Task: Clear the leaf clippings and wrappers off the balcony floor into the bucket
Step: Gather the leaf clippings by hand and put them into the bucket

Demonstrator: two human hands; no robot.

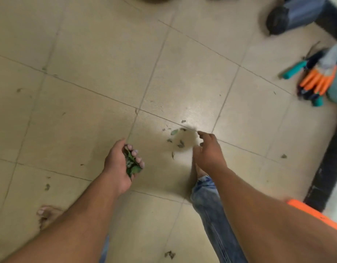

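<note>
Your left hand [119, 165], palm up and fingers curled, cups a bunch of green leaf clippings [131, 165]. Held as a bowl, it probably serves to store the pickings and leave the other hand free to gather. Your right hand [209, 150] reaches low, fingers loosely spread and holding nothing, just beside a loose cluster [180, 144] of clippings on the balcony floor [88, 54]. There are about six pieces, though blur makes the count uncertain. Four further scraps lie well apart across the tiles. No wrapper can be made out, and the bucket cannot be identified. At the right edge lie a teal-handled tool [294, 70] and orange-fingered gloves [319, 80], probably one pair.
</note>
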